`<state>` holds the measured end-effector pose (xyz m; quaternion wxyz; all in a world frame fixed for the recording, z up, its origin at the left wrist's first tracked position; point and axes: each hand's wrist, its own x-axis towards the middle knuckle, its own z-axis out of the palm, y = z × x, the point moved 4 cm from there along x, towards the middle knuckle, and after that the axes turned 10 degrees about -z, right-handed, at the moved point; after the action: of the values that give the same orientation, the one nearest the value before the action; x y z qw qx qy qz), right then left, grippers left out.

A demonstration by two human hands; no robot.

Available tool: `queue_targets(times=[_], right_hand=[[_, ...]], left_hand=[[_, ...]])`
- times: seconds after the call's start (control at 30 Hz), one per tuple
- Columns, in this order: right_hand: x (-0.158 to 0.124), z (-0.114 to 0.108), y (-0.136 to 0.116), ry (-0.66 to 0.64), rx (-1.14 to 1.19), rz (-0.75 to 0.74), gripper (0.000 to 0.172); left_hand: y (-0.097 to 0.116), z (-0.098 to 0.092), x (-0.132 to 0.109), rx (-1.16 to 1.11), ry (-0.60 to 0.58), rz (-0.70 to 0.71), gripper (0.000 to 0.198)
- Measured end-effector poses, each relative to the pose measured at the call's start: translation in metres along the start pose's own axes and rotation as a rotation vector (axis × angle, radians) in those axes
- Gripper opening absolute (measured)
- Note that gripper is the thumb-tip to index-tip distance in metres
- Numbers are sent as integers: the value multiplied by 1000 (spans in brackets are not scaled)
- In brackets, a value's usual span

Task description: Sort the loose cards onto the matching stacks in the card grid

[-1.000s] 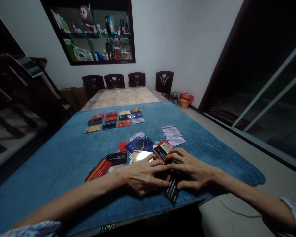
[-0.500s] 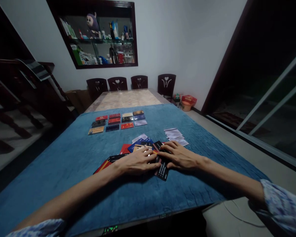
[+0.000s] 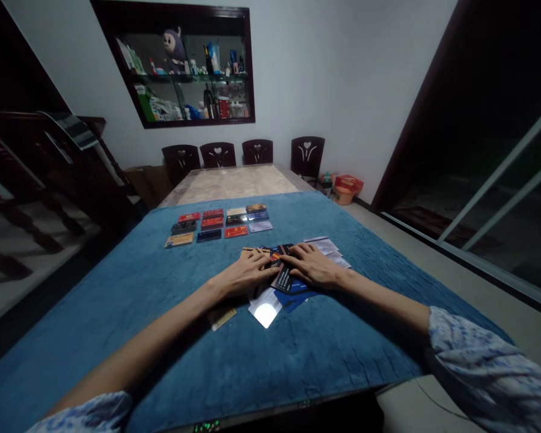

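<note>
A loose heap of plastic cards lies on a blue cloth [image 3: 198, 361] under both of my hands. My left hand [image 3: 241, 276] rests flat over the left side of the heap, fingers stretched out. From the right, my right hand [image 3: 313, 267] presses on it with spread fingers. A black card [image 3: 283, 278] shows between the hands. Blue cards [image 3: 293, 297] stick out below my right hand. Nearer to me are a shiny white card [image 3: 265, 310] and a yellowish card [image 3: 223, 319]. The cards beneath my palms are hidden.
Beyond the heap, several cards lie in rows, among them an orange-red card [image 3: 235, 232] and a tan card [image 3: 179, 240]. A fan of pale cards [image 3: 327, 246] lies just past my right hand. Dark chairs [image 3: 307, 157] stand at the table's far end.
Both hands have slid forward, away from me, over the heap. Its cards have shifted: white, blue and yellowish ones now show on the near side, and the red ones at left are gone from sight.
</note>
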<state>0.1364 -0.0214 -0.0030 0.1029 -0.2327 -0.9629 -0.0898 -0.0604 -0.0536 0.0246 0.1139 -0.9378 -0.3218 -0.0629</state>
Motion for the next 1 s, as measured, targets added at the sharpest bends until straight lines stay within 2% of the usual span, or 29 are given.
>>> queue_targets(times=[0.2, 0.4, 0.6, 0.67, 0.77, 0.87, 0.93, 1.0], right_hand=[[15, 8, 14, -22, 45, 75, 50], [22, 10, 22, -28, 98, 136, 59], [18, 5, 31, 50, 13, 250, 44], [12, 2, 37, 73, -42, 338, 43], [-3, 1, 47, 64, -83, 521, 54], [-21, 5, 55, 17, -66, 662, 65], [-32, 8, 58, -1, -35, 722, 71], [-41, 13, 57, 5, 14, 736, 72]], left_hand=[[-16, 2, 0, 29, 3, -63, 39], [-25, -1, -6, -46, 23, -126, 42], [-29, -2, -19, -144, 4, -206, 33], [-30, -3, -30, -137, -12, -248, 33], [-29, -8, -54, -149, -46, -287, 41], [-26, -15, -87, -167, -63, -346, 62], [-24, -17, -110, -171, -83, -427, 76], [-19, -16, -128, -187, -111, -443, 85]])
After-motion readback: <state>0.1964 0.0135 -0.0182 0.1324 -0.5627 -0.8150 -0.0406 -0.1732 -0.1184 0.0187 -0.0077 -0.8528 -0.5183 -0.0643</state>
